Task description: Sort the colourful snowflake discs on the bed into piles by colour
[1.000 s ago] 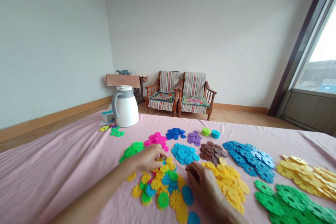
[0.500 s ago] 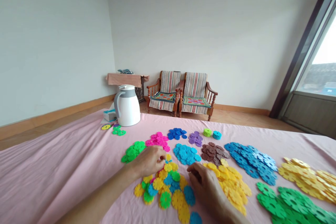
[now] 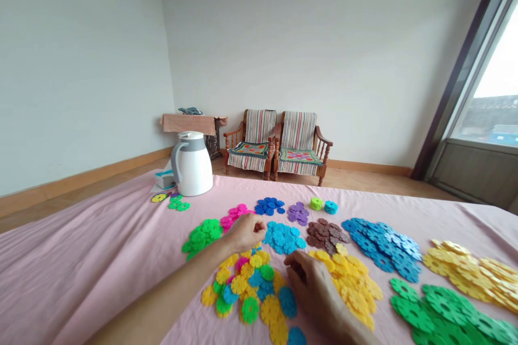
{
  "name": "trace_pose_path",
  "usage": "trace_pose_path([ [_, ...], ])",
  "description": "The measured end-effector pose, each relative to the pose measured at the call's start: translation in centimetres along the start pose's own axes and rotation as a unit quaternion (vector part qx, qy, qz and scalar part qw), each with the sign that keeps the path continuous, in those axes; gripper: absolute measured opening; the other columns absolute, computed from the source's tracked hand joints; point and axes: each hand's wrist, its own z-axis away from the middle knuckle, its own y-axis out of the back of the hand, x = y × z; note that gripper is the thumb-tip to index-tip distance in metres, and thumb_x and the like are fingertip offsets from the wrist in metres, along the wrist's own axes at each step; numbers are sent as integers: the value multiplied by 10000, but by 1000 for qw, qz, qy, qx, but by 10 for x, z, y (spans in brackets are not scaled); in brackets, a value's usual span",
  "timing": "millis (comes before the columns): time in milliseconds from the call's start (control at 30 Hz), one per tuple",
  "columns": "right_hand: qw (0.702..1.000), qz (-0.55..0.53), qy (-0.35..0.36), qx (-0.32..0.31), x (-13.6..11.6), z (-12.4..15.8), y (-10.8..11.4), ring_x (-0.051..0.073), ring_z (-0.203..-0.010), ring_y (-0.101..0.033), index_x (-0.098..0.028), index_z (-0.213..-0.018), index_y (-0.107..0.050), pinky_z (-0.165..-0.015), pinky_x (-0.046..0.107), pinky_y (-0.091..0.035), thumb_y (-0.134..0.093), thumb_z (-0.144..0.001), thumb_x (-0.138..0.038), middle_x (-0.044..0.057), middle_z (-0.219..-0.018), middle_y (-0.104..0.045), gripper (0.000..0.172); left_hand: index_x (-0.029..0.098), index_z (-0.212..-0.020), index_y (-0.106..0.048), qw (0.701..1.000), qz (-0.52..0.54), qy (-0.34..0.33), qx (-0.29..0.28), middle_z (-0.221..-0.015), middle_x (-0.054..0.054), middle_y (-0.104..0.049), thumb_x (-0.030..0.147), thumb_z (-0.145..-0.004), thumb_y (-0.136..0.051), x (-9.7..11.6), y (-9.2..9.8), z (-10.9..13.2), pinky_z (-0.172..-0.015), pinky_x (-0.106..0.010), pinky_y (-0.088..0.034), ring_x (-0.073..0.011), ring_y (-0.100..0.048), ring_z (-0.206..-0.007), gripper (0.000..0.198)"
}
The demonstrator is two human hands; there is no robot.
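My left hand (image 3: pixel 247 233), fingers curled together, hovers between the pink discs (image 3: pixel 234 215) and the light blue pile (image 3: pixel 283 237); what it holds, if anything, is hidden. My right hand (image 3: pixel 309 280) has bent fingers and rests beside the mixed pile (image 3: pixel 246 285) of yellow, blue, green and pink flower-shaped discs; its fingertips are partly hidden. To its right spreads a yellow pile (image 3: pixel 356 285). A bright green pile (image 3: pixel 204 236) lies left of my left hand. Brown discs (image 3: pixel 327 233), purple discs (image 3: pixel 298 213) and dark blue discs (image 3: pixel 268 205) sit farther back.
A white jug (image 3: pixel 194 170) stands at the back left beside a tissue box (image 3: pixel 165 178). Large blue discs (image 3: pixel 384 245), large pale yellow discs (image 3: pixel 465 267) and large green discs (image 3: pixel 449 312) lie at the right. Two chairs (image 3: pixel 297 143) stand beyond the pink cloth (image 3: pixel 121 259).
My left hand has moved forward and a little right, off the mixed pile's far edge, uncovering a pink disc there. My right hand has hardly moved. The view has shifted slightly.
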Motion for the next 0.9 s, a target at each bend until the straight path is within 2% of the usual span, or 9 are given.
trace_pose_path([
  [100, 1000, -9, 5, 0, 1, -1, -1, 129, -631, -517, -207, -778, -576, -558, 215, -337, -427, -824, -225, -13, -672, -584, 157, 106, -818, -658, 1000, 14, 2, 5, -699, -24, -649, 162, -726, -456, 2, -13, -16, -550, -194, -404, -138, -577, -630, 229],
  [200, 1000, -10, 10, -2, 2, -2, -1, 126, -630, -515, -203, -789, -584, -560, 215, -334, -430, -812, -203, -12, -679, -584, 156, 109, -896, -665, 1000, 13, -5, 0, -771, -41, -667, 140, -723, -452, 4, -14, -16, -592, -210, -427, -149, -587, -676, 276],
  [333, 1000, -8, 6, -5, 2, -1, -1, 128, -643, -519, -199, -776, -577, -571, 219, -336, -438, -808, -203, -12, -684, -584, 142, 160, -772, -694, 998, -6, -36, -45, -783, -24, -656, 81, -628, -512, 4, 2, 5, -636, -221, -426, -157, -574, -700, 245],
  [500, 1000, -5, 0, 0, 4, 1, -3, 139, -701, -534, -199, -786, -566, -594, 226, -350, -431, -833, -243, 8, -774, -616, 150, 196, -832, -663, 987, -87, -90, -96, -856, -30, -618, 38, -598, -535, -1, 21, 26, -757, -251, -409, -191, -553, -854, 310],
  [700, 1000, 7, -5, -9, -1, 2, 1, 139, -698, -536, -207, -787, -574, -605, 228, -358, -433, -826, -227, 2, -765, -615, 148, 171, -796, -581, 986, -115, -80, -91, -875, -37, -575, 61, -588, -556, -8, 23, 28, -711, -244, -396, -192, -530, -838, 237],
  [800, 1000, 13, -8, -14, -4, 2, 3, 137, -685, -533, -204, -783, -578, -600, 229, -355, -437, -818, -215, 1, -748, -612, 145, 169, -782, -563, 990, -79, -80, -81, -844, -18, -571, 47, -566, -538, -6, 23, 27, -679, -228, -385, -174, -523, -805, 249],
  [900, 1000, 18, -8, -17, -3, 1, 3, 143, -696, -534, -200, -790, -581, -590, 230, -350, -446, -813, -220, 10, -767, -621, 138, 161, -710, -560, 996, -13, -51, -75, -747, 2, -578, 55, -580, -527, -5, 22, 25, -611, -211, -371, -152, -527, -729, 171],
])
